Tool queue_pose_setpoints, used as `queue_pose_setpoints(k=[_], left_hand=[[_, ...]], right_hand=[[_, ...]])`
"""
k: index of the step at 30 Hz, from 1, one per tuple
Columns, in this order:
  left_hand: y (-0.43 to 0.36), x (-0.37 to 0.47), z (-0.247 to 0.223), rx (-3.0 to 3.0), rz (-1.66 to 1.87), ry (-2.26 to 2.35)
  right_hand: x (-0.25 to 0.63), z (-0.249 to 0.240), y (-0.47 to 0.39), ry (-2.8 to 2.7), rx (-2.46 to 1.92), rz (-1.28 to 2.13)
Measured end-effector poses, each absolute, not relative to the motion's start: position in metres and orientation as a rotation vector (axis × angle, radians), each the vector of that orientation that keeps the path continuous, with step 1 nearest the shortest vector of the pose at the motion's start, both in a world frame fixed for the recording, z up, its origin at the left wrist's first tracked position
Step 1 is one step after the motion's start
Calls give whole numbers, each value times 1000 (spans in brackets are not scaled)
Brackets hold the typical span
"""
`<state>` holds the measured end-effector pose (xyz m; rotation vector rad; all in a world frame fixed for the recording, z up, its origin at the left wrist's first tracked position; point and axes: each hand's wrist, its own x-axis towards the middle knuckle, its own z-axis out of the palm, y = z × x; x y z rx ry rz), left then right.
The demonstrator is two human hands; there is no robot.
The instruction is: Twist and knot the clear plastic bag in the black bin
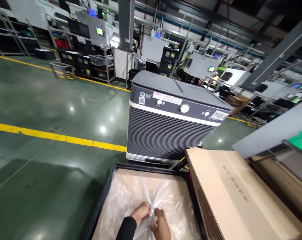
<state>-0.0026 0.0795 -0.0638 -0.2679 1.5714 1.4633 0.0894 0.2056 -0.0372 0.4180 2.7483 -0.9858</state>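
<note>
A clear plastic bag [121, 196] lies spread over a brown cardboard sheet inside a black crate [107, 191]. Its film is gathered to a bunched point near the middle, with folds fanning away from it. My left hand [142, 211], in a dark sleeve, pinches the gathered film from the left. Close on the right, my right hand [161, 225] has its fingers curled round the same bunch. The exact grip of the fingertips is partly hidden by the film.
A grey air cooler [171, 133] with knobs stands just beyond the crate. Stacked flat cardboard [223, 180] rises along the right side. A yellow line [53, 136] crosses the green floor at left. Machines and stacked black crates [168, 58] line the back.
</note>
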Motion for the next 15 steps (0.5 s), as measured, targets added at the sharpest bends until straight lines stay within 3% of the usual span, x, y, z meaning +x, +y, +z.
queue_pose_setpoints(k=[5,15], left_hand=[[88,-11,-47,-255,1292,1566],[64,-2,-75,-97,1482,2124]], right_hand=[[70,-30,180,2727,584,-682],[71,-42,201,2686,537,-371]])
